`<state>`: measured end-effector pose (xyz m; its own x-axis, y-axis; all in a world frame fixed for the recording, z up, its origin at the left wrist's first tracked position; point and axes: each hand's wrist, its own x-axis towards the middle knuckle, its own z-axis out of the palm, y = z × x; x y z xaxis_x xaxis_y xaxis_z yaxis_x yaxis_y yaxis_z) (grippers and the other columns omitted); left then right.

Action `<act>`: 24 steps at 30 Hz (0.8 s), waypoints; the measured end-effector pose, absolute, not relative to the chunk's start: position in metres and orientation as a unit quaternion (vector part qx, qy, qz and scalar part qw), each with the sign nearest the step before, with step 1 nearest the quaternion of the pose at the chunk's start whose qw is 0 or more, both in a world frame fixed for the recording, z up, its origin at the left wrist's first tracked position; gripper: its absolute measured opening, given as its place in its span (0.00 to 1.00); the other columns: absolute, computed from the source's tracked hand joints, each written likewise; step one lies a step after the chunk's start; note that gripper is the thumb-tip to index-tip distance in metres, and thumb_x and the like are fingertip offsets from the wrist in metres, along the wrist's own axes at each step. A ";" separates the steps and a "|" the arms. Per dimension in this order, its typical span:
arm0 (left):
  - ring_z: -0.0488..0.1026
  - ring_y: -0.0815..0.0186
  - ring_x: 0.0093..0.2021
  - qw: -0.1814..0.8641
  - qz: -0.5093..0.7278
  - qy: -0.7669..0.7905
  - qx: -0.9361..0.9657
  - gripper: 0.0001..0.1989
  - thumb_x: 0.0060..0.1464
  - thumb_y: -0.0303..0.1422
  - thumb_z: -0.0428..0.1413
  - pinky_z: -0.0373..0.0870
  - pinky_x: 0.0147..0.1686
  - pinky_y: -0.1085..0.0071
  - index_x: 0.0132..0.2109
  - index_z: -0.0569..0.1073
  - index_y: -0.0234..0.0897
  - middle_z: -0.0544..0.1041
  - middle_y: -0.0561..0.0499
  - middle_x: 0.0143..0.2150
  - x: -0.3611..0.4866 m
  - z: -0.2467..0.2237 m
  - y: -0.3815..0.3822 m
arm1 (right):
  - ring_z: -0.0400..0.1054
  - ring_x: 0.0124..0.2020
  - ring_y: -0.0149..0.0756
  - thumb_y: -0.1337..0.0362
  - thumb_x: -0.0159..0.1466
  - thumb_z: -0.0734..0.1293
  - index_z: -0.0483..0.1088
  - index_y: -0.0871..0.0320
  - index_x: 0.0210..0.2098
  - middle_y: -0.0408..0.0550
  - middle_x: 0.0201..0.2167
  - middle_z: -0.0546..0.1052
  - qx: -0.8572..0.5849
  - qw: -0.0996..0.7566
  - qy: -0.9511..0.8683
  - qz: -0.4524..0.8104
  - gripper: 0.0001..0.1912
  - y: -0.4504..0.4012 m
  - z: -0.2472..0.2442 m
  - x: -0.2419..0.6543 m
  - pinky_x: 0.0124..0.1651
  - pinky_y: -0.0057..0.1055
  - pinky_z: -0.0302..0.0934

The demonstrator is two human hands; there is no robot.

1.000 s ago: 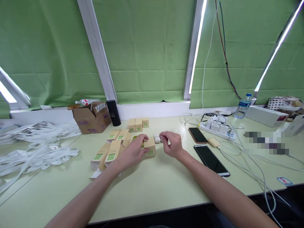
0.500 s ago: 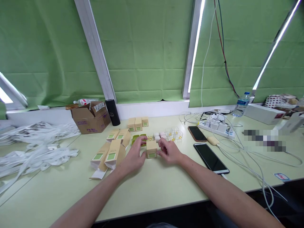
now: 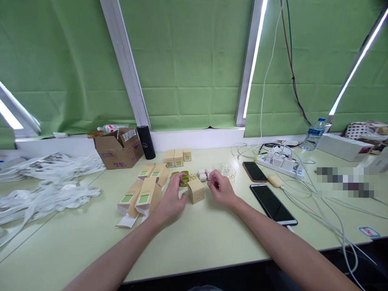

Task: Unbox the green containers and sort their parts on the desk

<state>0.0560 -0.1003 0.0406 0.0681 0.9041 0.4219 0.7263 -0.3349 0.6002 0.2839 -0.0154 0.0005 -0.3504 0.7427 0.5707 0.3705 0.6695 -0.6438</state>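
A small kraft-card box (image 3: 196,191) stands upright on the table between my two hands, a face with small dark marks turned towards me. My left hand (image 3: 172,197) is open at its left, thumb and forefinger spread, the thumb close to the box's side. To the right, my right hand (image 3: 222,189) is loosely curled with a gap between thumb and fingers, apart from the box and holding nothing visible. Just behind are olive-green trays (image 3: 183,179), small yellowish pieces (image 3: 192,176), white and pinkish jars (image 3: 202,177) and clear containers (image 3: 230,173) with yellow contents, partly hidden by my right hand.
Larger kraft boxes (image 3: 149,195) lie at left, with three small boxes (image 3: 178,157) behind. White straps (image 3: 60,198) cover the far left, near a carton (image 3: 118,148) and black cylinder (image 3: 146,142). Phones (image 3: 273,205), cables and a power strip (image 3: 283,163) occupy the right.
The small box has been turned, so its green-labelled front no longer faces me. Both hands have let go of it, and my right hand has drawn slightly away. The view has shifted slightly.
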 end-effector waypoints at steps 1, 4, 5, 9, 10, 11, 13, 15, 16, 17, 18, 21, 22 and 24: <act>0.73 0.55 0.58 0.124 0.375 0.569 0.721 0.28 0.58 0.29 0.55 0.71 0.59 0.55 0.64 0.60 0.43 0.70 0.42 0.63 0.058 0.039 -0.101 | 0.58 0.21 0.32 0.63 0.64 0.62 0.57 0.52 0.38 0.34 0.21 0.62 -0.344 0.453 -0.796 0.205 0.06 -0.017 0.001 0.284 0.29 0.28 0.51; 0.70 0.47 0.62 0.128 0.341 0.595 0.717 0.33 0.57 0.41 0.61 0.67 0.61 0.49 0.66 0.61 0.40 0.71 0.38 0.63 0.064 0.035 -0.101 | 0.56 0.20 0.31 0.64 0.64 0.62 0.57 0.52 0.38 0.33 0.20 0.61 -0.328 0.467 -0.797 0.195 0.06 -0.021 0.003 0.282 0.28 0.28 0.50; 0.69 0.44 0.63 0.123 0.327 0.607 0.713 0.35 0.55 0.43 0.64 0.66 0.61 0.47 0.65 0.62 0.39 0.72 0.37 0.63 0.066 0.035 -0.101 | 0.56 0.20 0.31 0.64 0.64 0.62 0.58 0.52 0.38 0.33 0.20 0.61 -0.322 0.472 -0.798 0.191 0.06 -0.022 0.004 0.282 0.28 0.28 0.51; 0.66 0.41 0.65 0.109 0.297 0.643 0.698 0.33 0.51 0.44 0.66 0.63 0.62 0.45 0.60 0.67 0.37 0.74 0.37 0.60 0.073 0.032 -0.100 | 0.56 0.19 0.30 0.66 0.64 0.62 0.60 0.52 0.39 0.33 0.20 0.62 -0.301 0.496 -0.799 0.161 0.06 -0.021 0.003 0.280 0.27 0.28 0.50; 0.67 0.42 0.63 0.109 0.296 0.645 0.696 0.30 0.52 0.44 0.65 0.63 0.61 0.46 0.58 0.69 0.37 0.75 0.38 0.58 0.074 0.032 -0.100 | 0.56 0.19 0.30 0.67 0.64 0.62 0.60 0.52 0.40 0.33 0.20 0.61 -0.293 0.504 -0.799 0.150 0.06 -0.021 0.002 0.279 0.26 0.28 0.49; 0.69 0.43 0.62 0.109 0.299 0.644 0.696 0.27 0.53 0.44 0.65 0.64 0.60 0.46 0.56 0.69 0.38 0.76 0.39 0.56 0.075 0.031 -0.100 | 0.56 0.19 0.30 0.67 0.65 0.62 0.61 0.52 0.40 0.33 0.20 0.62 -0.285 0.511 -0.799 0.138 0.06 -0.020 0.001 0.279 0.26 0.28 0.49; 0.71 0.45 0.59 0.106 0.312 0.635 0.698 0.22 0.54 0.43 0.64 0.67 0.58 0.48 0.52 0.70 0.38 0.77 0.41 0.53 0.075 0.028 -0.100 | 0.57 0.19 0.30 0.69 0.65 0.63 0.61 0.52 0.42 0.33 0.21 0.63 -0.271 0.525 -0.799 0.113 0.07 -0.021 0.001 0.278 0.26 0.28 0.50; 0.72 0.48 0.57 0.098 0.339 0.616 0.704 0.22 0.53 0.41 0.65 0.70 0.55 0.51 0.51 0.69 0.39 0.76 0.43 0.52 0.074 0.025 -0.099 | 0.60 0.20 0.30 0.70 0.65 0.63 0.63 0.52 0.43 0.35 0.23 0.66 -0.265 0.537 -0.796 0.088 0.09 -0.023 0.001 0.276 0.27 0.29 0.52; 0.73 0.49 0.56 0.091 0.355 0.601 0.711 0.22 0.53 0.40 0.66 0.72 0.53 0.53 0.52 0.68 0.40 0.76 0.43 0.52 0.073 0.023 -0.099 | 0.62 0.22 0.31 0.70 0.65 0.63 0.63 0.52 0.44 0.37 0.24 0.68 -0.263 0.544 -0.794 0.076 0.09 -0.024 0.002 0.276 0.28 0.29 0.54; 0.74 0.51 0.54 0.079 0.372 0.582 0.719 0.22 0.54 0.38 0.65 0.73 0.52 0.55 0.53 0.67 0.40 0.75 0.44 0.52 0.071 0.022 -0.098 | 0.65 0.24 0.32 0.70 0.66 0.63 0.64 0.53 0.45 0.39 0.26 0.70 -0.260 0.551 -0.791 0.065 0.10 -0.026 0.004 0.275 0.28 0.30 0.56; 0.75 0.53 0.54 0.058 0.388 0.562 0.728 0.22 0.56 0.37 0.65 0.74 0.51 0.56 0.54 0.66 0.41 0.75 0.44 0.53 0.070 0.021 -0.098 | 0.67 0.26 0.34 0.69 0.66 0.64 0.65 0.53 0.47 0.41 0.28 0.72 -0.255 0.557 -0.788 0.056 0.10 -0.028 0.006 0.274 0.29 0.31 0.57; 0.75 0.53 0.55 -0.072 0.420 0.496 0.757 0.21 0.59 0.32 0.63 0.73 0.52 0.56 0.56 0.64 0.41 0.74 0.42 0.55 0.067 0.022 -0.097 | 0.70 0.35 0.40 0.67 0.67 0.65 0.65 0.53 0.52 0.48 0.36 0.75 -0.233 0.570 -0.787 0.040 0.13 -0.035 0.014 0.271 0.33 0.35 0.63; 0.74 0.52 0.56 -0.129 0.422 0.474 0.762 0.21 0.59 0.31 0.63 0.72 0.52 0.55 0.55 0.64 0.41 0.74 0.41 0.55 0.066 0.024 -0.098 | 0.71 0.38 0.42 0.66 0.67 0.65 0.65 0.54 0.53 0.51 0.39 0.75 -0.224 0.573 -0.788 0.038 0.15 -0.037 0.017 0.270 0.34 0.37 0.65; 0.75 0.51 0.55 -0.235 0.420 0.434 0.762 0.20 0.59 0.28 0.62 0.71 0.52 0.54 0.54 0.65 0.40 0.76 0.40 0.53 0.066 0.029 -0.099 | 0.72 0.45 0.47 0.65 0.66 0.66 0.63 0.54 0.57 0.55 0.45 0.75 -0.200 0.579 -0.789 0.035 0.20 -0.042 0.021 0.268 0.38 0.41 0.69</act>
<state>0.0660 -0.0993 0.0287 0.2713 0.4635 0.8436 0.8584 -0.5130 0.0058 0.2680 -0.0419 0.0213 -0.2484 0.3569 0.9005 0.2755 0.9173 -0.2876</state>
